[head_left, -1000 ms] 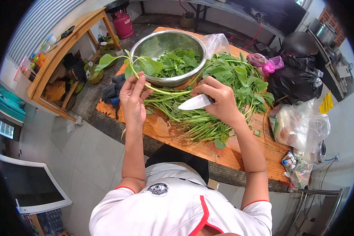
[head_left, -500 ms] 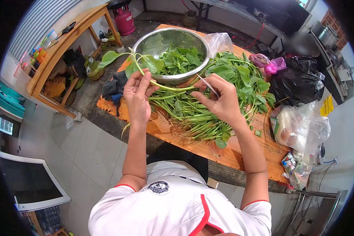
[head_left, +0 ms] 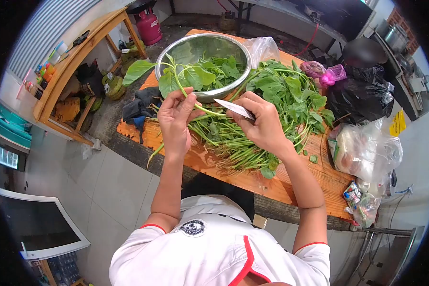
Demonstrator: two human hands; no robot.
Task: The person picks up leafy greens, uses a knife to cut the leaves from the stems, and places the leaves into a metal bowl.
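Note:
My left hand (head_left: 177,117) pinches a leafy green stem (head_left: 180,86) between thumb and fingers, its leaves pointing up and left in front of the bowl. In my right hand (head_left: 260,121) is a knife (head_left: 235,108), its blade pointing left toward the stem's lower end; the handle is hidden in my fingers. That end of the stem reaches my right thumb. Below and to the right, a heap of leafy greens (head_left: 291,90) lies on the wooden table (head_left: 200,159), stems toward me. Behind my hands stands a metal bowl (head_left: 163,53) with picked leaves in it.
Dark cloth (head_left: 143,106) lies at the table's left edge. To the right are a black plastic bag (head_left: 362,97), a pink bag (head_left: 332,75) and clear bags (head_left: 367,148) of goods. A clear plastic bag (head_left: 263,49) sits behind the bowl. A wooden shelf (head_left: 81,57) stands far left.
The knife blade has turned flatter and now shows its broad side near the stem. My right hand has moved slightly left and down, and my left hand slightly right.

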